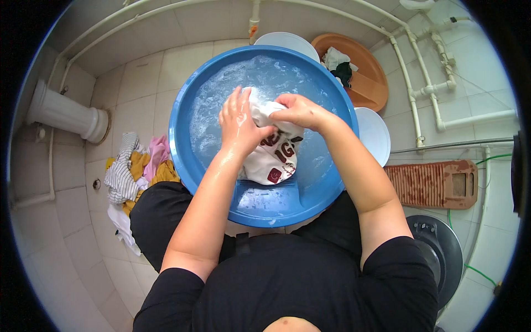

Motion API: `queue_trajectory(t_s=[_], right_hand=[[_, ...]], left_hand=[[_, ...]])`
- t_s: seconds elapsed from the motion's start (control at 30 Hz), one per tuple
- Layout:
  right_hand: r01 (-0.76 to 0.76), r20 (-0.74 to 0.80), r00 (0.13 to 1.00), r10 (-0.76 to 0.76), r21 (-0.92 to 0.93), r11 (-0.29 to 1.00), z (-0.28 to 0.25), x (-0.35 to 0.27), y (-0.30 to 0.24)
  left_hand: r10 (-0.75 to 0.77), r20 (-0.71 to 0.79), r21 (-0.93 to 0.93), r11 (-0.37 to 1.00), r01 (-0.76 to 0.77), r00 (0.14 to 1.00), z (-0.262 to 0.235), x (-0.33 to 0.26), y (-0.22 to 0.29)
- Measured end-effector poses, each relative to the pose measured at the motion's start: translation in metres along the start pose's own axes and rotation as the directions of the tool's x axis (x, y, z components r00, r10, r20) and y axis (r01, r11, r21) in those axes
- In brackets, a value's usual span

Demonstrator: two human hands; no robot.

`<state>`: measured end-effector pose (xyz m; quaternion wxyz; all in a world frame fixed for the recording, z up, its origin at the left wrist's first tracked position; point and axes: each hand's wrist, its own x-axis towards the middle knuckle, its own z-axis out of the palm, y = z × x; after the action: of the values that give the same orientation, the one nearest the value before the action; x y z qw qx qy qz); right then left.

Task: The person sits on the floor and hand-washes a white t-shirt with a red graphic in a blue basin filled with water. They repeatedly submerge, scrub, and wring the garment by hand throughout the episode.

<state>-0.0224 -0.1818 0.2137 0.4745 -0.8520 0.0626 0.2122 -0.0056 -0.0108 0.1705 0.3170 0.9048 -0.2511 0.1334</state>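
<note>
Tiled washroom floor, pale tiles, white pipes running along the walls. I am seated low, knees either side of a blue basin (188,160) at the middle of my view.

Garment: a white cloth with dark red print (274,160) lies in the basin, lower part draped on the ribbed inner slope at 6 o'clock, upper part bunched between my hands above the soapy water (232,83). Probably lifted there so the ribs give a scrubbing surface.

Left hand (239,123): fingers loosely spread, palm pressed onto the bunched cloth, wet. Right hand (298,109): closed tight on a fold of the same cloth, pinching it against the left.

Outward: heap of striped, pink and yellow laundry (135,171) on the floor at 9 o'clock, just beside the basin. Brown tub (368,83) with white and dark cloth inside at 1 o'clock. White basins (373,133) at 12 and 3 o'clock, partly under the blue rim. Ridged reddish washboard (431,184) at 4 o'clock, lying flat. White pedestal base (66,113) at 10 o'clock.
</note>
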Motion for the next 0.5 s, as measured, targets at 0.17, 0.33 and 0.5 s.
queue_trajectory(t_s=[0.17,0.33,0.5], right_hand=[[0.138,0.076,0.984,-0.163,0.264,0.955,-0.012,-0.022,-0.026],[0.195,0.185,0.963,-0.194,0.014,0.981,0.004,-0.002,0.062],[0.169,0.085,0.983,-0.165,-0.038,0.985,0.023,0.008,0.088]], left_hand=[[-0.003,0.579,-0.380,0.884,0.273,0.815,-0.022,0.015,0.006],[0.125,0.641,-0.728,-0.213,0.652,0.757,-0.024,0.007,-0.018],[0.166,0.577,-0.341,-0.841,0.421,0.800,-0.003,0.002,-0.032]])
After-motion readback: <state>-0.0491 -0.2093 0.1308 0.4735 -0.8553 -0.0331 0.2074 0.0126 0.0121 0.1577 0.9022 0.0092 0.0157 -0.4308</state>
